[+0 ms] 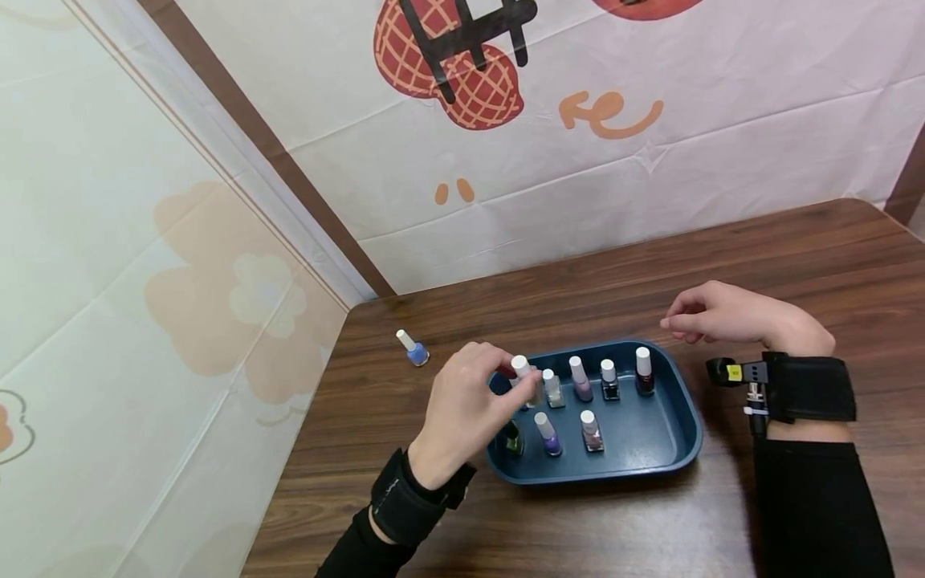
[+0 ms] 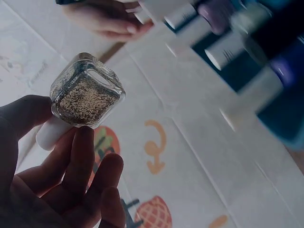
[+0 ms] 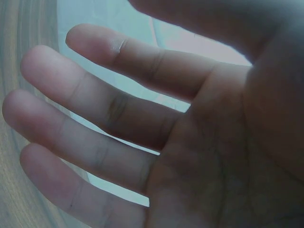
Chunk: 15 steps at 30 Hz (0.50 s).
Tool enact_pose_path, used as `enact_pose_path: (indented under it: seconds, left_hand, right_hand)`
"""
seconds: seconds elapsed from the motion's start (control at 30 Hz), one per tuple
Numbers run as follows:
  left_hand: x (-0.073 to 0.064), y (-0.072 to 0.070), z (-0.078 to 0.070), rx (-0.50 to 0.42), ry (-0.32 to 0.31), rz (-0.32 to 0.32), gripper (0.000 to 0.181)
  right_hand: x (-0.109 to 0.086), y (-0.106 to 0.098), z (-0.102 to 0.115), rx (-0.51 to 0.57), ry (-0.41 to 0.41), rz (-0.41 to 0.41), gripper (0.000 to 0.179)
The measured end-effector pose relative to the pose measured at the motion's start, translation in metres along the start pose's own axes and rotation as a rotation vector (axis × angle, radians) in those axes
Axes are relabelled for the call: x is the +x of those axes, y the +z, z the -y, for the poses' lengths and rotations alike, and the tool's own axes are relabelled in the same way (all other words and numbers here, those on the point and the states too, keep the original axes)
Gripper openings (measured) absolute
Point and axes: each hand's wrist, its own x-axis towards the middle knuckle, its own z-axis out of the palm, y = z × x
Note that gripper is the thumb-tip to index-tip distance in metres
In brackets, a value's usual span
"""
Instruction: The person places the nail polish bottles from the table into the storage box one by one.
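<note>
My left hand (image 1: 466,401) pinches a glitter nail polish bottle (image 2: 85,97) by thumb and fingers, over the left end of a blue tray (image 1: 636,459). Its white cap (image 1: 520,365) points up in the head view. Inside the tray stand several more bottles, among them a dark red one (image 1: 645,373), a black one (image 1: 609,381), a purple one (image 1: 549,437) and a pinkish one (image 1: 592,433). A dark bottle (image 1: 512,440) is partly hidden by my left hand. My right hand (image 1: 737,315) is beside the tray's far right corner, fingers loosely bent, holding nothing.
A blue nail polish bottle (image 1: 413,349) with a white cap is on the wooden table (image 1: 347,449), left of the tray. Printed cloth (image 1: 506,185) hangs behind the table, and more hangs along its left side.
</note>
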Motion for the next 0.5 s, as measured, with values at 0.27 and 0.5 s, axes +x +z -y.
enact_pose_path:
  seconds: [0.27, 0.5]
  left_hand:
    - [0.003, 0.018, -0.024, -0.026, 0.064, 0.017, 0.023]
    - [0.003, 0.031, -0.042, -0.057, 0.082, 0.05, 0.024]
  right_hand:
    - [0.0, -0.001, -0.002, 0.0, -0.004, -0.001, 0.028]
    - [0.0, -0.002, -0.003, -0.008, -0.006, -0.013, 0.028]
